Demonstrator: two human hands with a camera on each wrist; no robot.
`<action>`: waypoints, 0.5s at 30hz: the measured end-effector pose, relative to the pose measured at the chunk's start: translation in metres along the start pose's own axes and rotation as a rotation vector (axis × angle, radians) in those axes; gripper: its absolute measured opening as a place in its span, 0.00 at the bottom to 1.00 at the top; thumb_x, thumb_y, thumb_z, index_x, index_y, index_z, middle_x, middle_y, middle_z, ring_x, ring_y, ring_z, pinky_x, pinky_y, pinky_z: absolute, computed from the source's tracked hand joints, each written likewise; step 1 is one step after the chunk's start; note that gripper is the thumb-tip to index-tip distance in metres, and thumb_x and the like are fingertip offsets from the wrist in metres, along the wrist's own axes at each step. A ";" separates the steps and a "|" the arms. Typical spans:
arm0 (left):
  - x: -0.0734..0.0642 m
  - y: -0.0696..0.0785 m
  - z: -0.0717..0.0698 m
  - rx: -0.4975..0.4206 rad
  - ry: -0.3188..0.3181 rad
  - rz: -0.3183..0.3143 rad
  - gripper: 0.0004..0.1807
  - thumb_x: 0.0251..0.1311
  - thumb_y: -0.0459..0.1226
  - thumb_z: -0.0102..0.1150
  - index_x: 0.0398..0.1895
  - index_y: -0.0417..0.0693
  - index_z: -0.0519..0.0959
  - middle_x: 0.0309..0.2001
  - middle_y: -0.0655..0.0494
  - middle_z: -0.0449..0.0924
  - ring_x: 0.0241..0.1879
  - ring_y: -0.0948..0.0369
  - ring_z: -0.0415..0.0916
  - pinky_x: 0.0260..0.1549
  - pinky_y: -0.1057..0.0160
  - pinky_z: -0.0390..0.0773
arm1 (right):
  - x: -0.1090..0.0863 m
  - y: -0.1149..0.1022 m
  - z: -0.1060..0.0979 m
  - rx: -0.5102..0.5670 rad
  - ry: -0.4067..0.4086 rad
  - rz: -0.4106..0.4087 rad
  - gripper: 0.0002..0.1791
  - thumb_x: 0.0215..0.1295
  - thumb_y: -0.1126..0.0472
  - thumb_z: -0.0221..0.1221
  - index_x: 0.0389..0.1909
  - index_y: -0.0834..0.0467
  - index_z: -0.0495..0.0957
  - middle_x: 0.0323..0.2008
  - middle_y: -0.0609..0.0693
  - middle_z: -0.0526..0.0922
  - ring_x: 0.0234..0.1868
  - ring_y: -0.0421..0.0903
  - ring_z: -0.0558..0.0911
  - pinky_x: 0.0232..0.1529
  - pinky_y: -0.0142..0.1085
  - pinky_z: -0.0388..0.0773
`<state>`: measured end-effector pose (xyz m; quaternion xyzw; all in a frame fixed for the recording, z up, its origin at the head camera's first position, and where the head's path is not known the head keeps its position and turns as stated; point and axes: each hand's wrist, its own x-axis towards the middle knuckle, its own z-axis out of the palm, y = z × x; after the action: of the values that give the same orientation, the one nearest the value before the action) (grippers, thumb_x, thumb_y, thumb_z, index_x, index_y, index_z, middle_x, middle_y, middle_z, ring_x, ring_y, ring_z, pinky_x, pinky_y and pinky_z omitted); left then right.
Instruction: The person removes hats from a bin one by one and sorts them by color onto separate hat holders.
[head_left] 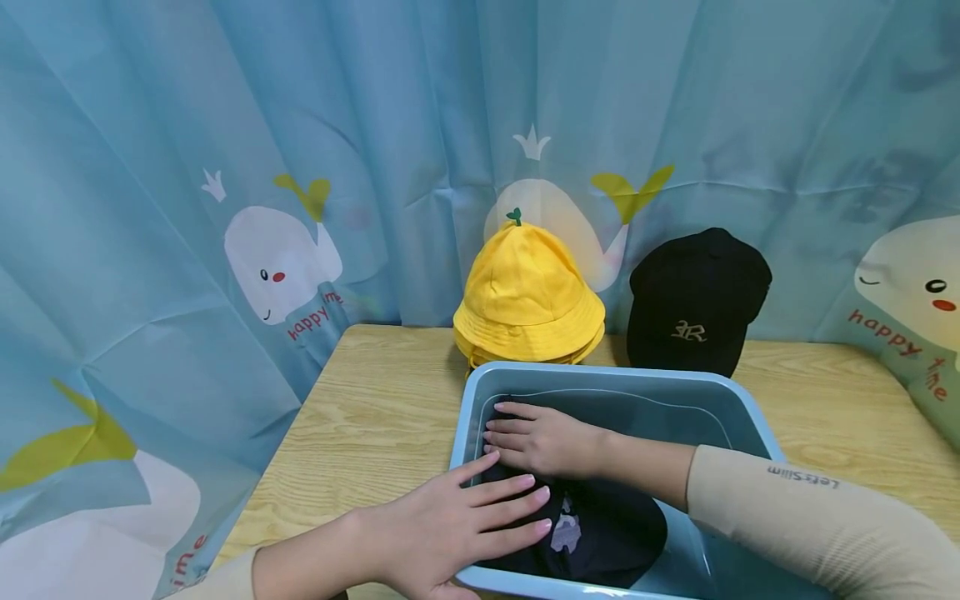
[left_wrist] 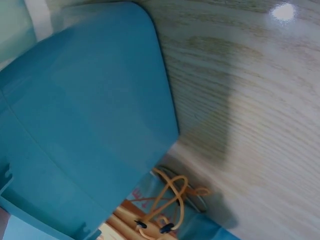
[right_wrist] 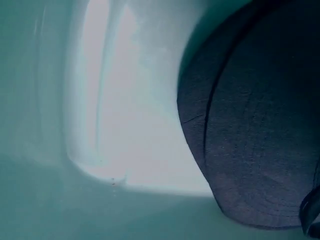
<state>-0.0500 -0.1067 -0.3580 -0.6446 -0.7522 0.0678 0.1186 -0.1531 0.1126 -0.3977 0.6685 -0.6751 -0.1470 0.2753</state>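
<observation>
A dark cap (head_left: 618, 533) with a pale patch on its front lies inside a light blue plastic basin (head_left: 600, 372), toward the near left. My right hand (head_left: 547, 442) reaches into the basin from the right, fingers straight and laid flat on the cap's far part. Over the basin's left rim comes my left hand (head_left: 465, 525), its fingers spread across the cap's near left side. The right wrist view shows the curved brim of the dark cap (right_wrist: 260, 145) against the basin floor. The left wrist view shows the basin's outer wall (left_wrist: 95, 100).
Behind the basin, a yellow bucket hat (head_left: 525, 292) with a green sprout on top stands on the wooden table (head_left: 337, 417). To its right is a black cap (head_left: 697, 300) with a letter emblem. Orange cords (left_wrist: 172, 195) lie beside the basin. A blue curtain (head_left: 420, 100) hangs behind.
</observation>
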 end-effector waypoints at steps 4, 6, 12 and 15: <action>0.001 0.000 0.002 -0.004 0.008 0.009 0.42 0.62 0.59 0.45 0.74 0.49 0.51 0.75 0.52 0.46 0.74 0.57 0.44 0.69 0.46 0.50 | 0.000 0.000 -0.002 0.047 -0.002 -0.010 0.16 0.62 0.62 0.59 0.52 0.54 0.81 0.50 0.48 0.83 0.54 0.40 0.80 0.61 0.36 0.70; 0.001 0.000 0.002 -0.004 0.006 0.010 0.42 0.62 0.59 0.45 0.74 0.49 0.50 0.75 0.53 0.46 0.74 0.57 0.42 0.69 0.46 0.50 | 0.000 0.002 -0.005 0.059 0.003 -0.022 0.16 0.62 0.62 0.59 0.51 0.54 0.81 0.49 0.47 0.84 0.53 0.40 0.80 0.59 0.34 0.71; 0.003 0.000 0.000 -0.019 -0.020 0.002 0.44 0.60 0.59 0.49 0.75 0.50 0.50 0.74 0.54 0.50 0.74 0.55 0.41 0.68 0.47 0.52 | 0.001 0.017 -0.019 0.085 0.017 -0.040 0.18 0.59 0.65 0.62 0.51 0.54 0.81 0.48 0.45 0.84 0.52 0.39 0.81 0.57 0.33 0.72; 0.003 0.000 -0.001 -0.036 -0.024 -0.006 0.44 0.59 0.59 0.50 0.74 0.51 0.51 0.74 0.54 0.52 0.74 0.54 0.45 0.68 0.47 0.53 | 0.002 0.025 -0.030 0.128 0.003 -0.018 0.19 0.58 0.66 0.62 0.52 0.54 0.80 0.49 0.45 0.84 0.53 0.39 0.80 0.58 0.33 0.72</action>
<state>-0.0497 -0.1042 -0.3568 -0.6435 -0.7566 0.0615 0.0983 -0.1567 0.1175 -0.3586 0.6909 -0.6767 -0.1051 0.2318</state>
